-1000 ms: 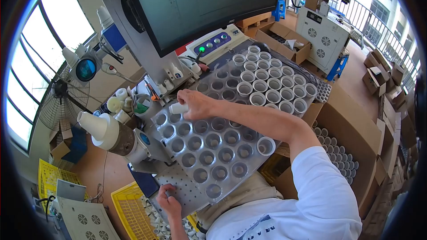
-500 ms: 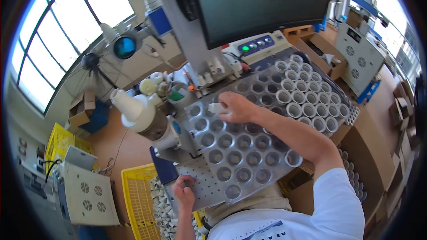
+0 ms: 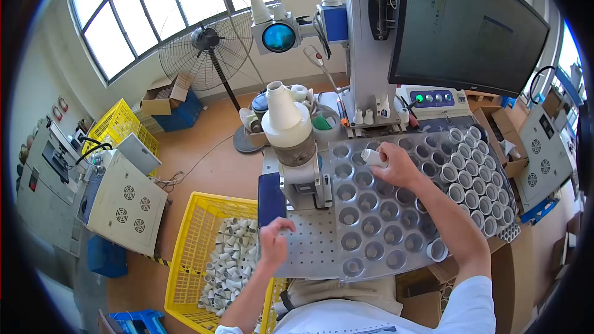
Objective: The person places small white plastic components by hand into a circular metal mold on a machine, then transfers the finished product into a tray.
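Note:
My right hand (image 3: 396,166) grips a white tapered cup (image 3: 374,158), tilted on its side, over the upper left part of a clear plastic tray (image 3: 344,272) with rows of round pockets. Next to the tray's left side, above the perforated metal plate (image 3: 309,238), is my left hand (image 3: 274,244). Its index finger reaches out, the other fingers are partly bent, and nothing shows in it. Beside the plate stands a rotary fixture (image 3: 294,151) carrying a white stepped cone (image 3: 286,108). White cups (image 3: 465,179) fill the tray's right side; one more cup (image 3: 437,249) sits near its front edge.
A yellow basket (image 3: 185,253) heaped with small white cone-shaped parts stands low on the left. Behind the tray rise a metal column (image 3: 368,43), a monitor (image 3: 464,31) and a control box with buttons (image 3: 433,100). A blue lens head (image 3: 278,37) overhangs the fixture.
The camera view has turned left, so the bench appears farther right. My right hand still holds the white cup over the tray. My left hand's index finger has straightened out.

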Demonstrator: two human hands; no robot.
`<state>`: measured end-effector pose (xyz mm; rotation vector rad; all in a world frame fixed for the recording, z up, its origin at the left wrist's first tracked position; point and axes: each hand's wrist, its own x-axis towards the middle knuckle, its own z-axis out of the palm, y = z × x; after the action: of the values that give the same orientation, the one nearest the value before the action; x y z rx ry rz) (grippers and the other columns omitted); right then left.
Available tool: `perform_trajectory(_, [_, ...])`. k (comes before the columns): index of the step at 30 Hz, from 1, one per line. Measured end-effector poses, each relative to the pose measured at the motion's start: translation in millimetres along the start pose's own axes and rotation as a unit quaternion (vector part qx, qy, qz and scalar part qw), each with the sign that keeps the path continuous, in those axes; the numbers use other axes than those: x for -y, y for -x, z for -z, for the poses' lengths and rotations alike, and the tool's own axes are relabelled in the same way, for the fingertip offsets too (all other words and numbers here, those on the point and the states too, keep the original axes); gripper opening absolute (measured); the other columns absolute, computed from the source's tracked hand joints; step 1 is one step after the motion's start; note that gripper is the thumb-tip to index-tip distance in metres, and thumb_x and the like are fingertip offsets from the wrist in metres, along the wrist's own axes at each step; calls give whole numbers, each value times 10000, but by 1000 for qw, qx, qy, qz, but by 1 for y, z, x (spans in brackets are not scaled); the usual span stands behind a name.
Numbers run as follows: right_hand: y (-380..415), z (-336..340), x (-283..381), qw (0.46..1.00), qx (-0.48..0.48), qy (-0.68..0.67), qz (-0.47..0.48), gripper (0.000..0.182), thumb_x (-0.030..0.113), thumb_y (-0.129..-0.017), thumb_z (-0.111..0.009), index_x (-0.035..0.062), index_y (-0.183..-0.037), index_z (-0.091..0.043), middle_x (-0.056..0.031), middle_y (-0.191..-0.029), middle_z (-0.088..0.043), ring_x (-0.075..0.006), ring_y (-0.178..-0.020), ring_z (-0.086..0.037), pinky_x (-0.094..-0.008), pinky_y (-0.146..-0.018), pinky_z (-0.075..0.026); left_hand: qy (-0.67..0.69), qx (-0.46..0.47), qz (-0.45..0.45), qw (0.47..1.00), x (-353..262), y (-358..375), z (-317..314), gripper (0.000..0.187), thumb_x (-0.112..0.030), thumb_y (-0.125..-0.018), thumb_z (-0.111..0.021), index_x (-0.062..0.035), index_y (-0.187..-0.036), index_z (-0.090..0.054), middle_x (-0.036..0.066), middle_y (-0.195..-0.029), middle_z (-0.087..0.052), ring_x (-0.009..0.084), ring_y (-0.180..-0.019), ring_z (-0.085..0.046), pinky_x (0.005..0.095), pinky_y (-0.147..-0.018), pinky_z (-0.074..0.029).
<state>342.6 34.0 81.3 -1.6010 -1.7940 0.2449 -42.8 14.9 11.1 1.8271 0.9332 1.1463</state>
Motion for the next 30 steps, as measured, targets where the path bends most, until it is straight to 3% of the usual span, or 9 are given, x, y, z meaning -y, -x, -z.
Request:
perform_trajectory(9, [-59, 35, 76, 992, -73, -99, -42, 387, 231, -732, -821, 57, -704, -476, -5, -657, -494, -97, -639, -444, -306, -573, -387, -52, -221, -242, 943, -140, -173, 52, 338, -57, -705, -383, 83, -889, -630, 170, -879, -673, 253, -890, -627, 334, -864, -486])
perform_trajectory(12, [-88, 49, 151, 968, -121, -216, -25, 365, 214, -777, -819, 67, -716, -490, 18, -672, -499, -66, -642, -447, -274, -566, -389, -89, -240, -215, 942, -166, -220, 22, 312, -65, -753, -419, 67, -919, -647, 179, -947, -665, 264, -870, -622, 358, -850, -487])
perform_trajectory(15, [-109, 35, 200, 902, -189, -384, 59, 314, 177, -826, -798, 70, -745, -514, 34, -697, -509, -41, -644, -455, -237, -563, -392, 101, -139, 67, 983, -188, -228, 12, 291, -90, -802, -428, 30, -845, -690, 166, -1027, -655, 261, -863, -614, 359, -804, -495])
perform_trajectory(17, [-119, 22, 216, 861, -207, -455, 93, 272, 144, -851, -781, 62, -772, -534, 35, -709, -515, -28, -652, -476, -207, -571, -400, -255, -233, -185, 920, -178, -226, 36, 331, -95, -806, -384, -11, -687, -681, 145, -905, -679, 237, -771, -619, 329, -721, -507])
perform_trajectory(18, [-125, 13, 208, 882, -175, -427, 97, 291, 188, -835, -792, 36, -785, -549, -5, -710, -552, -68, -646, -503, -242, -582, -425, 20, -197, -188, 962, -177, -219, 54, 341, -101, -775, -371, -42, -576, -641, 112, -739, -668, 195, -656, -598, 286, -640, -500])
perform_trajectory(20, [-118, -3, 210, 933, -158, -306, 103, 310, 215, -821, -800, 24, -801, -557, -28, -710, -568, -100, -645, -517, -262, -593, -436, -37, -259, -158, 952, -197, -174, 87, 286, -81, -719, -388, -39, -595, -642, 11, -673, -599, 143, -691, -548, 283, -714, -476])
perform_trajectory(27, [-44, 33, 169, 981, -92, -154, 74, 310, 273, -855, -751, 19, -968, -614, -106, -926, -661, -202, -831, -596, -348, -778, -494, -134, -352, -5, 926, -26, -68, 187, 234, -127, -689, -435, -12, -634, -630, 26, -628, -549, 129, -603, -506, 273, -568, -418])
perform_trajectory(28, [-20, 53, 156, 991, -39, -84, 99, 301, 257, -860, -742, 19, -997, -620, -120, -954, -671, -238, -869, -619, -358, -811, -497, -298, -302, -48, 904, 27, -43, 220, 251, -149, -722, -452, 1, -675, -648, 34, -638, -550, 133, -605, -514, 291, -561, -426])
perform_trajectory(30, [35, 99, 146, 992, 116, 32, 49, 354, 211, -841, -741, 27, -1119, -624, -147, -1100, -673, -321, -1045, -636, -389, -923, -491, -173, -301, 110, 931, 111, 3, 270, 327, -152, -781, -431, 59, -759, -680, 88, -716, -635, 197, -682, -598, 347, -651, -503])
